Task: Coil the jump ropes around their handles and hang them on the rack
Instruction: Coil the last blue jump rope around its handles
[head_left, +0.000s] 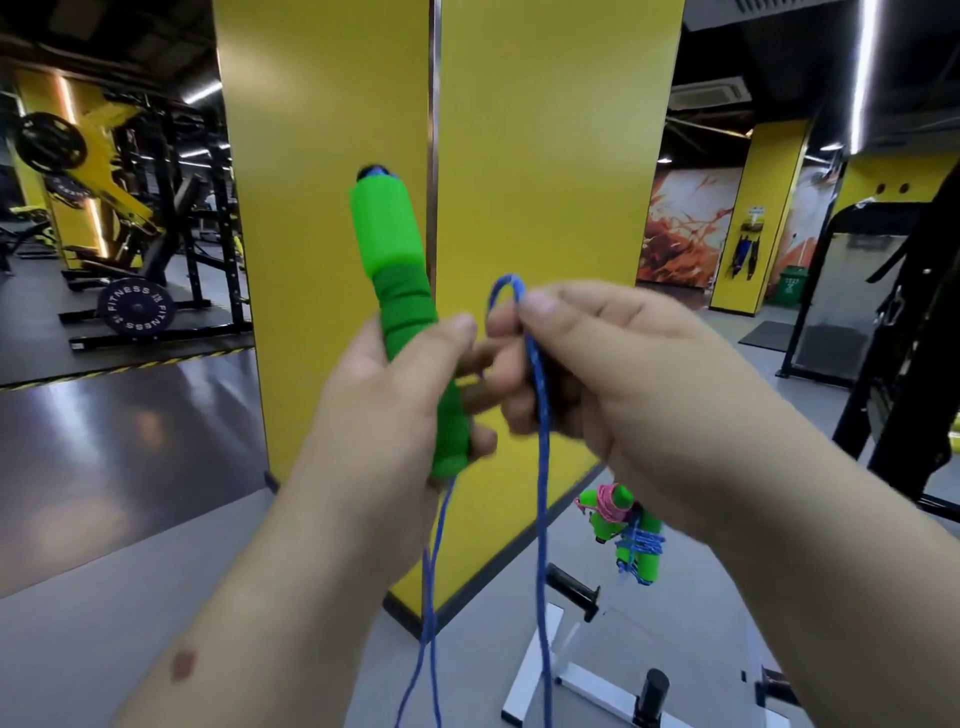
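Green handle upright and a little tilted, long axis running from the capped top end up and away down to the foam bottom end low by the wrist; held round its lower half in the left hand, grip closed about the foam, thumb across the front. Blue rope leaving the handle's bottom end, dropping below the left grip and out of view at the lower edge, then rising again as a second strand to the right hand. There, pinched between thumb and forefinger, a small bight standing above the fingertips; grip narrow, closed on the rope. Bight just beside the handle's middle, to the right of the left grip and about level with its thumb, the two hands nearly touching. Judged from this: first turn not yet laid on, no wraps showing on the foam; coming move likely a carry of the bight across the shaft, at right angles to the long axis, right hand nearer the rope and best placed for winding, left only steadying. Lower right and farther off, past the right wrist, coiled ropes already hung, on what looks like the rack, beside the yellow pillar.
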